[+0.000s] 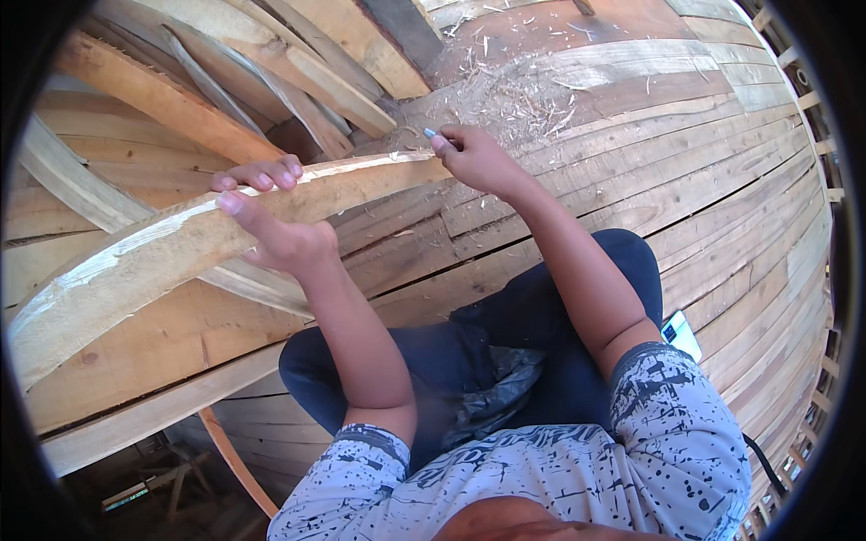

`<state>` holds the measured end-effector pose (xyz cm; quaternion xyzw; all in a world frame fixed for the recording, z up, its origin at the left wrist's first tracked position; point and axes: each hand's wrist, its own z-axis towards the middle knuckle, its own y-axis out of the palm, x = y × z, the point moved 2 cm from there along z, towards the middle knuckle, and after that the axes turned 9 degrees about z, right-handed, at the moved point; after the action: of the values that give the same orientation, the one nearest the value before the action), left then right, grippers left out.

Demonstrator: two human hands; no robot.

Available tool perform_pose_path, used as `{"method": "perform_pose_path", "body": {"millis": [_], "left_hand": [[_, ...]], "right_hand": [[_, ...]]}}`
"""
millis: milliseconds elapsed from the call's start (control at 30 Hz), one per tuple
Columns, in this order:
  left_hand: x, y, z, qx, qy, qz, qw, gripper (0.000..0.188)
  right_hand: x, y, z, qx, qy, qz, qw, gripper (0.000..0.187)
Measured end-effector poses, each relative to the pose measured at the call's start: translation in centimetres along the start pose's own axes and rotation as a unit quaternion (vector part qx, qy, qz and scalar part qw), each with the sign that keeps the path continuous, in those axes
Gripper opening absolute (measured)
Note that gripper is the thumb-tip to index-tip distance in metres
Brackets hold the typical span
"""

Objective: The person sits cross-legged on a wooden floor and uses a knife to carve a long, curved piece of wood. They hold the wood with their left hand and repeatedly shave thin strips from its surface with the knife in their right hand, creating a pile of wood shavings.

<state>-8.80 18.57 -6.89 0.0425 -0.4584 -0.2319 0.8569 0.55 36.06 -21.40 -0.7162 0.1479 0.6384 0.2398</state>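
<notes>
The left hand [289, 243] grips the long curved wood [171, 259] in front of the person. The right hand [474, 162] pinches a small blue thing [429, 133] by the wood's right end. Boards [171, 97] crowd behind — a bent strip [77, 182] passes under — and wood curls [532, 110] lie about. A phone [681, 335] sits near the right elbow.

A long, bent piece of pale wood [194, 242] slants up to the right, its top edge partly white, a small bluish thing [429, 133] near its right end.
</notes>
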Motion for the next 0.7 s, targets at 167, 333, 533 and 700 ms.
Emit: {"method": "perform_pose_path", "body": {"millis": [167,333,533,700], "left_hand": [[-0.1,-0.2,-0.1,-0.012,0.006,-0.006,1.000,0.032],[0.0,0.0,-0.2,-0.017,0.004,-0.004,1.000,0.031],[0.0,0.2,-0.3,-0.032,0.010,-0.014,0.999,0.030],[0.3,0.9,-0.6,-0.046,0.015,-0.020,0.999,0.029]], "right_hand": [[-0.8,0.5,-0.5,-0.032,0.062,0.065,0.995,0.034],[-1.2,0.9,-0.8,-0.065,0.076,0.079,0.992,0.036],[-2.5,1.3,-1.7,-0.079,0.072,0.059,0.993,0.041],[-2.3,1.4,-1.6,-0.097,0.103,0.073,0.987,0.048]]}}
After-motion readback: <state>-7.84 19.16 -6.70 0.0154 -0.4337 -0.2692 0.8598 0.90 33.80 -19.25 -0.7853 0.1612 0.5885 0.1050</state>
